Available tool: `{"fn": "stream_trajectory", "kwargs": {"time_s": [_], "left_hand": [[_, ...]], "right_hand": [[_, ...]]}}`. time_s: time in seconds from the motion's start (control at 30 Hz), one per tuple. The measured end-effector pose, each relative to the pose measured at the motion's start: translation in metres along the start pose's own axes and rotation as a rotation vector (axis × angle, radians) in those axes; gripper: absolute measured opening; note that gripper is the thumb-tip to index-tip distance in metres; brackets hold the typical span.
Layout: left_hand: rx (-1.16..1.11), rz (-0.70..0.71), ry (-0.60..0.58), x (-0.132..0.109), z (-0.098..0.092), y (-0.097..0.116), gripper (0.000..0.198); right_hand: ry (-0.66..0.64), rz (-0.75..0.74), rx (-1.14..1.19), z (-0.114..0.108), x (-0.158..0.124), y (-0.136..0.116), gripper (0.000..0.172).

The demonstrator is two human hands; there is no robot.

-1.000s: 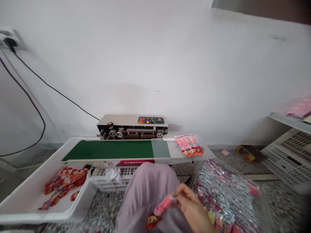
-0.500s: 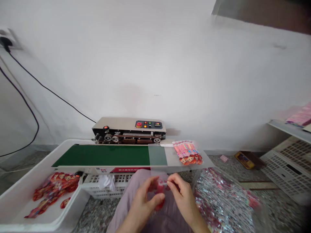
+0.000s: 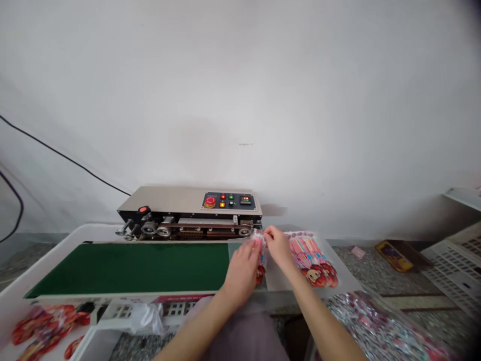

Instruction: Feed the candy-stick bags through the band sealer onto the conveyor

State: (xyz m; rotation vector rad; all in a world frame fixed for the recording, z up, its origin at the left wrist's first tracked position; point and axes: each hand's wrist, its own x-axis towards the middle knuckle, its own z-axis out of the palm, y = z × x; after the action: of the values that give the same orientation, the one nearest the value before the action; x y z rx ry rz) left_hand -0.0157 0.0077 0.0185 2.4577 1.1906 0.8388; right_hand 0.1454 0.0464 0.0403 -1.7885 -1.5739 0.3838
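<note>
Both my hands hold one small packet of pink sticks with a red cartoon head [image 3: 260, 258] at the right end of the green conveyor belt [image 3: 131, 268], just before the sealing machine [image 3: 188, 213]. My left hand [image 3: 242, 271] grips its near side. My right hand [image 3: 277, 244] pinches its top edge near the machine's intake. Another filled packet [image 3: 311, 258] lies on the grey feed plate to the right of my hands.
A white tray [image 3: 90, 343] at lower left holds several red sealed packets [image 3: 45, 328]. A big clear bag of shiny wrapped goods [image 3: 379, 331] sits at lower right. White crates [image 3: 454, 260] stand at far right. A black cable [image 3: 56, 155] runs along the wall.
My hands have moved up from my lap to the conveyor's right end, carrying the packet to the sealer's intake. The view has shifted closer to the machine.
</note>
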Motion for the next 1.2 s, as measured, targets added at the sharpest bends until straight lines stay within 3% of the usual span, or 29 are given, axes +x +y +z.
{"fn": "stream_trajectory", "kwargs": {"time_s": [0.1, 0.2, 0.4, 0.57, 0.77, 0.97, 1.1, 1.2], "left_hand": [[0.173, 0.208, -0.216, -0.002, 0.013, -0.011, 0.054], [0.240, 0.212, -0.292, -0.006, 0.015, -0.015, 0.060], [0.241, 0.169, -0.282, -0.002, 0.003, -0.009, 0.050], [0.281, 0.156, -0.233, -0.002, 0.012, -0.015, 0.050], [0.332, 0.003, -0.200, -0.007, 0.016, -0.011, 0.049], [0.459, -0.131, -0.155, -0.019, -0.010, -0.028, 0.048], [0.453, -0.153, -0.175, -0.023, -0.025, -0.025, 0.044], [0.333, -0.082, -0.230, -0.018, -0.016, -0.009, 0.045]], "right_hand": [[-0.014, -0.025, -0.132, 0.004, 0.013, 0.007, 0.021], [-0.035, -0.082, -0.221, -0.014, 0.003, 0.018, 0.029], [0.047, -0.212, -0.676, -0.069, -0.047, 0.072, 0.042], [0.116, -0.174, -0.839, -0.065, -0.081, 0.095, 0.051], [0.127, -0.110, -0.827, -0.033, -0.088, 0.068, 0.053], [0.065, -0.085, -0.692, 0.000, -0.080, 0.022, 0.055], [0.034, -0.096, -0.625, 0.003, -0.073, 0.007, 0.054], [0.027, -0.118, -0.629, -0.003, -0.072, 0.007, 0.045]]}}
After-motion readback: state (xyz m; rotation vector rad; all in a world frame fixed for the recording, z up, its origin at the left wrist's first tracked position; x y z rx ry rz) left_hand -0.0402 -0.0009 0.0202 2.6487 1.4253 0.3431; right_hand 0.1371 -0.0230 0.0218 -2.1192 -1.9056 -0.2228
